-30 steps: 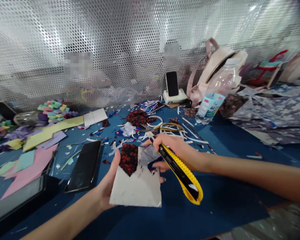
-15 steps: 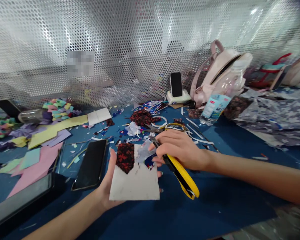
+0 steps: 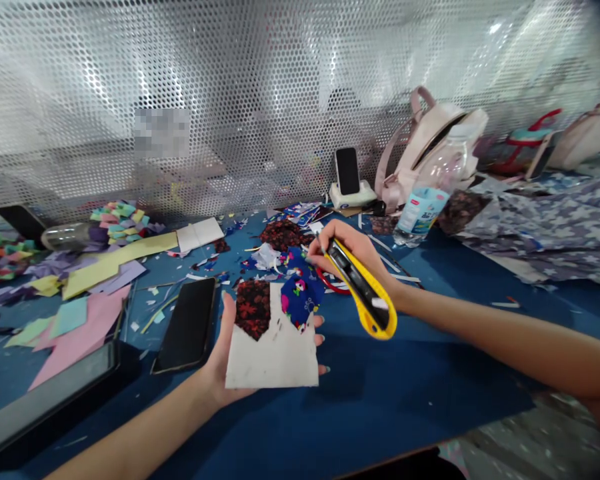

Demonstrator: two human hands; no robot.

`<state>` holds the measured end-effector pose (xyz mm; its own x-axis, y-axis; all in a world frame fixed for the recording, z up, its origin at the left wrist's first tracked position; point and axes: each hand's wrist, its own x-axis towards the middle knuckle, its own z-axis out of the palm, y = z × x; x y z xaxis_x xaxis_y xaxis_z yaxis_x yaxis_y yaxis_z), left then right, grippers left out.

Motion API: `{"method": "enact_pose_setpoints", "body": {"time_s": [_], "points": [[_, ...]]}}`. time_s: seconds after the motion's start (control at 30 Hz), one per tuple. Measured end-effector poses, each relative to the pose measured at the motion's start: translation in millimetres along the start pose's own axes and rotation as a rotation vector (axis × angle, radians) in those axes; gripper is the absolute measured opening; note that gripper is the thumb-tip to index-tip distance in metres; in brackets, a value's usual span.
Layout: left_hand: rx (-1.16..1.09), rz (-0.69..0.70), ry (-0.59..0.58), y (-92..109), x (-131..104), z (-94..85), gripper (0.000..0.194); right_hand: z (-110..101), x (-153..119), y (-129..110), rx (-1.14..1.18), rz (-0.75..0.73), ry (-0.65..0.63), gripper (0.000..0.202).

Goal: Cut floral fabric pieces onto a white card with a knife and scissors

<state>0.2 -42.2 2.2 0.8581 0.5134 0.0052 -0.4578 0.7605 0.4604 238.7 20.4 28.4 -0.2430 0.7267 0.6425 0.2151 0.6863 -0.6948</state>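
Note:
My left hand [image 3: 225, 353] supports a white card [image 3: 275, 363] from below, with its thumb along the left edge and fingertips showing past the right edge. On the card's upper left lies a dark piece with a red floral print [image 3: 253, 310]. A blue patterned piece [image 3: 300, 300] covers the upper right and reaches past the top edge. Above it, my right hand [image 3: 353, 253] is closed around a yellow utility knife [image 3: 365, 290], which slants down to the right. Its fingertips are close to the blue piece's upper end; whether they touch it I cannot tell.
A black phone [image 3: 187, 327] lies left of the card. Scraps [image 3: 283, 235] and red scissor handles [image 3: 336, 285] are behind. Coloured paper [image 3: 83, 320] spreads at left. A plastic bottle [image 3: 423, 207], pale backpack [image 3: 420, 143] and propped phone [image 3: 348, 171] stand toward the perforated screen [image 3: 260, 120].
My right hand has moved up and away from the card with the knife. The blue piece, earlier mostly hidden behind a pale flap, now shows its printed face. The card stays in my left hand.

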Motion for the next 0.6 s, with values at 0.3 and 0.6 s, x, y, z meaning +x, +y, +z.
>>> {"method": "enact_pose_setpoints", "body": {"time_s": [0.3, 0.6], "points": [[0.063, 0.146, 0.071, 8, -3, 1.0, 0.1, -21, -3, 38, -0.201, -0.042, -0.254, 0.01], [0.126, 0.328, 0.221, 25, -4, -0.1, 0.102, -18, -7, 26, -0.558, -0.055, -0.608, 0.042]]}}
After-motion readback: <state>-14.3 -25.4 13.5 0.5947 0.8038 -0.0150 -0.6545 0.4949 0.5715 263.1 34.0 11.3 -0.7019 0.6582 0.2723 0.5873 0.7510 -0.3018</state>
